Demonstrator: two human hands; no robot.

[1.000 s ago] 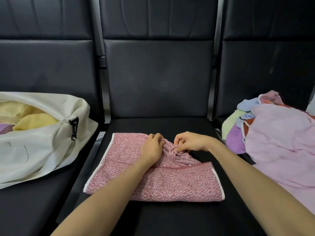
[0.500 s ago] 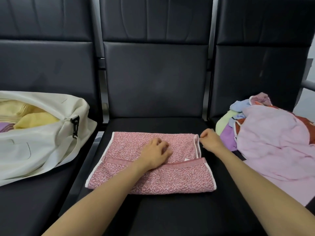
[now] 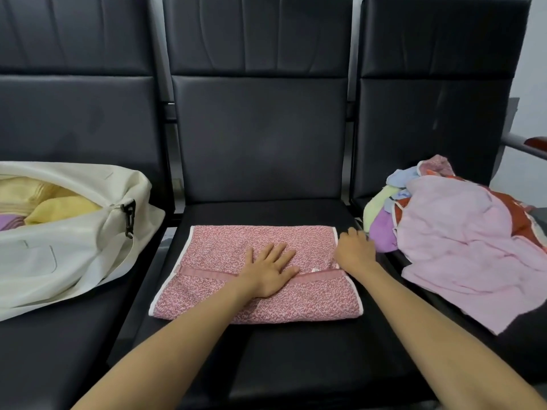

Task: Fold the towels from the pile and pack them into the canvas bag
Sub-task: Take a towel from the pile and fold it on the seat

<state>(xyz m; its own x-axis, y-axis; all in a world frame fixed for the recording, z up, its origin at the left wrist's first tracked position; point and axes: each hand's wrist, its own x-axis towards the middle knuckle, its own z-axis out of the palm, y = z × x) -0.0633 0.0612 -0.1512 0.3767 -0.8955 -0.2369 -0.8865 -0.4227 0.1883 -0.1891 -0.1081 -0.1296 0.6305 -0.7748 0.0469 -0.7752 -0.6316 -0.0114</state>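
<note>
The left hand (image 3: 270,270), seen in the head view, is pressing flat with straight, spread fingers on the folded pink speckled terry towel (image 3: 310,303), which is lying on the middle black padded seat (image 3: 296,365). The right hand (image 3: 355,251) is touching the towel's right edge; whether it is pinching it I cannot tell. The cream canvas bag (image 3: 59,255) is sitting left of the towel, and the loose pile of pastel towels (image 3: 458,247) right of it.

Left hand (image 3: 270,272) flat on pink towel (image 3: 225,247); right hand (image 3: 355,251) at right edge.
</note>
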